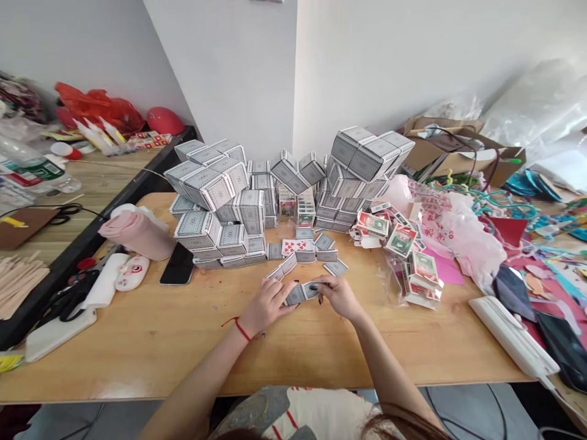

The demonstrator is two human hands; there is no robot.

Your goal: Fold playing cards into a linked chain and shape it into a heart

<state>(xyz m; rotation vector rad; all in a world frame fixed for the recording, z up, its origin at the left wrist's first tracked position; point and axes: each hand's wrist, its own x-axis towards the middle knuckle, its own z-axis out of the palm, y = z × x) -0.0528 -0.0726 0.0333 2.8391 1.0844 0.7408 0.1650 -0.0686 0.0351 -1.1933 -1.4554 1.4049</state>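
- Nearest to the camera, the patterned clothing (321, 409) of the person is seen, on the near side of the card strip (296, 295).
- The card strip, grey-patterned, is held between two hands, over the near part of the wooden bench (174, 342).
- The left end of the card strip is gripped by the left hand (266, 305), whose fingers are closed on it; a red string (242, 330) is worn at this wrist.
- The right end of the card strip is pinched by the right hand (339, 297), with its fingers also closed.
- Just beyond the card strip, small folded cards (306, 256) and a red hearts card (292, 246) are laid.
- Farther beyond the card strip, a left stack (202, 186) and a right stack (360, 156) of patterned blocks are placed.
- To the right of the card strip, red-and-green card boxes (402, 240) are piled.
- To the left of the card strip, a dark phone (177, 266) is placed, near a pink roll (142, 232).
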